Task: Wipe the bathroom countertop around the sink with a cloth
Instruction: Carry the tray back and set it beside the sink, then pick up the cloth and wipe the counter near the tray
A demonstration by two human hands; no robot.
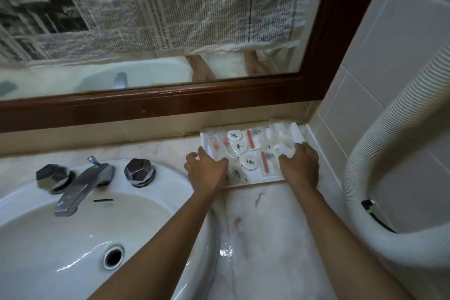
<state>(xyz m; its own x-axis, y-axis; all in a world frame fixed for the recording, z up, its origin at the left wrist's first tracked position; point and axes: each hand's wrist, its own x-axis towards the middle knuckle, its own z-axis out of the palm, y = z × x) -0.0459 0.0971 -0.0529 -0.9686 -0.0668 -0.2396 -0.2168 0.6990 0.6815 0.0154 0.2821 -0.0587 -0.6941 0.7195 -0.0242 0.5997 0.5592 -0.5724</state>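
Tray [258, 183] jammed into back corner: wall [389, 56] right, mirror frame [170, 102] behind. Left hand [207, 170] and right hand [300, 164] clasp its side edges, seemingly. Countertop [267, 221] between sink [60, 238] and wall — pale marble, wet, stained.

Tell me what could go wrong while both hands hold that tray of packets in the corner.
The loose packets on the tray could slide off if the left hand and right hand tilt it. The countertop looks wet near the sink, so a tray set there might slip.
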